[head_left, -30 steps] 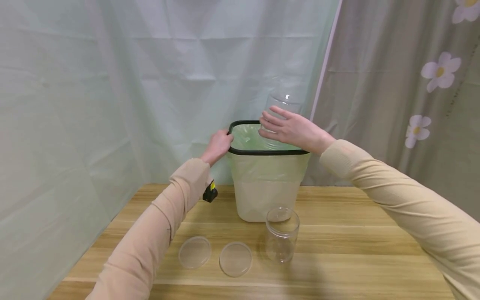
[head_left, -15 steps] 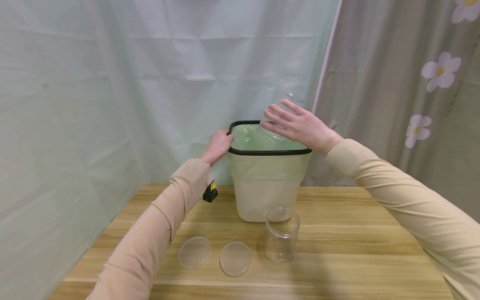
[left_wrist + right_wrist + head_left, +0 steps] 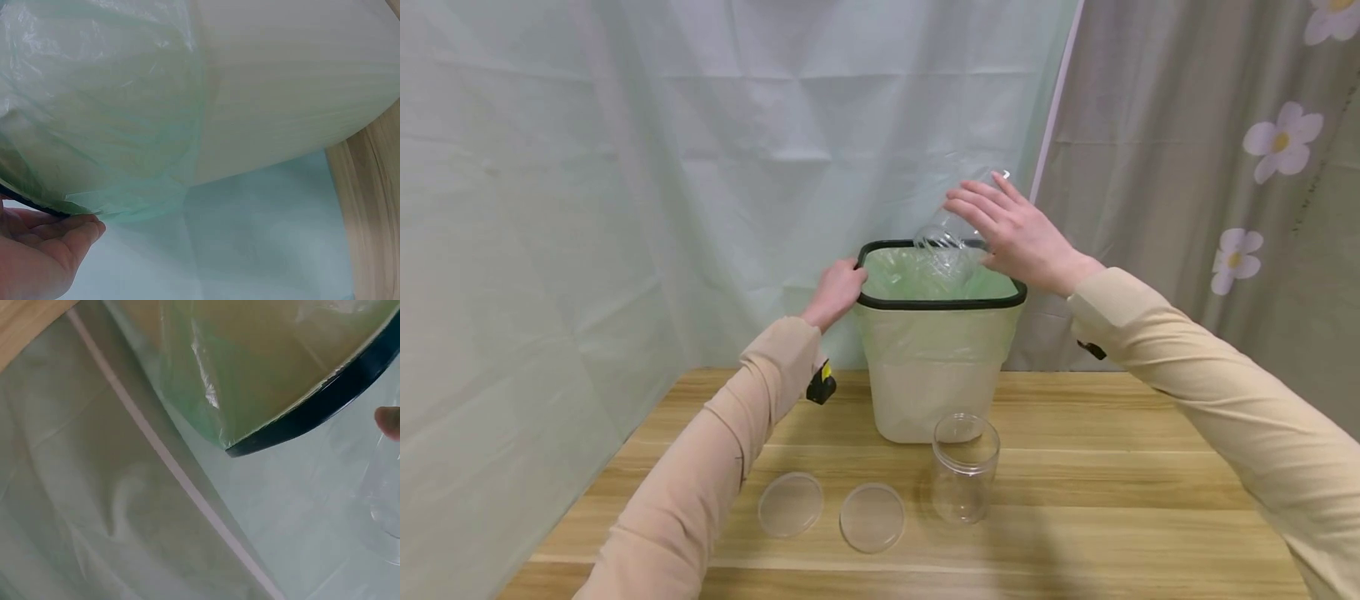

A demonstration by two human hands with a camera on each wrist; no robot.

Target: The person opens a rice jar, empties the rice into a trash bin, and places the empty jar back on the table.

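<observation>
My left hand (image 3: 838, 292) grips the black rim (image 3: 940, 305) of a white bin at its left side. Close up in the left wrist view, the fingers (image 3: 78, 234) hold that rim beside the green liner (image 3: 125, 125). A clear, see-through jar (image 3: 946, 223) slants over the bin's mouth, its lower end toward the lined opening. My right hand (image 3: 1026, 237) holds it from the right, the back of the hand toward the head camera. Only the thumb (image 3: 389, 423) and part of the jar (image 3: 380, 519) show in the right wrist view.
Another clear jar (image 3: 966, 492) stands upright on the wooden table (image 3: 1112, 500) before the white bin (image 3: 928, 400). To its left lie two clear round lids, a left lid (image 3: 791, 505) and a right lid (image 3: 872, 518). Curtains (image 3: 775, 150) hang behind.
The right hand has risen and shifted right, and the jar in it has tipped from near vertical to a slant over the bin. The left hand stays on the rim.
</observation>
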